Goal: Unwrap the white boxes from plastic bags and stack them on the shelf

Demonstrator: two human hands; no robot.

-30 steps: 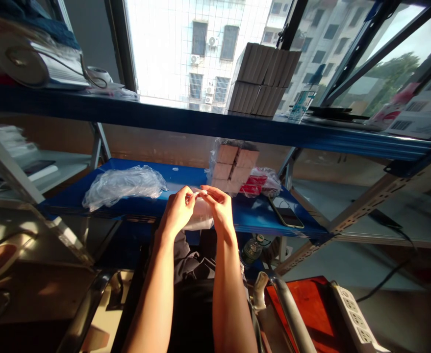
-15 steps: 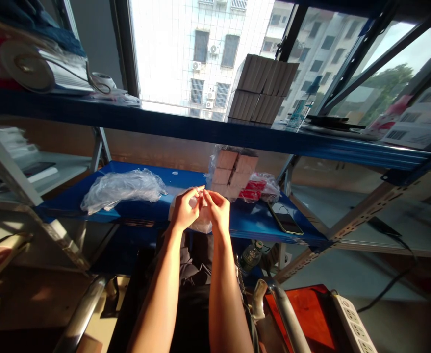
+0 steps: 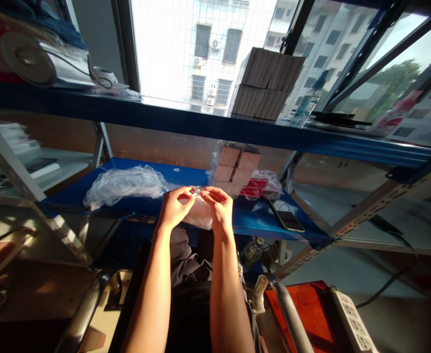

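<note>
Both hands are close together over the front edge of the blue lower shelf (image 3: 250,220). My left hand (image 3: 175,210) pinches the top of a whitish, see-through plastic bag (image 3: 199,214) between thumb and fingertips. Beside it, my right hand (image 3: 219,205) pinches the same top edge, a short gap from the left. The bag hangs below and between the hands; what is inside it cannot be made out. To the left lies a pile of clear plastic bags (image 3: 127,185). Behind my right hand stands a bagged stack of small boxes (image 3: 235,169).
A red packet in clear wrap (image 3: 255,187) and a phone (image 3: 289,219) lie on the right of the shelf. Grey boxes (image 3: 268,83) stand on the upper shelf. Below are a bottle (image 3: 251,252), metal chair arms (image 3: 287,309) and a power strip (image 3: 355,318).
My hands have moved a little apart, the left one shifting leftward, and more of the bag shows between them. The view has tilted slightly.
</note>
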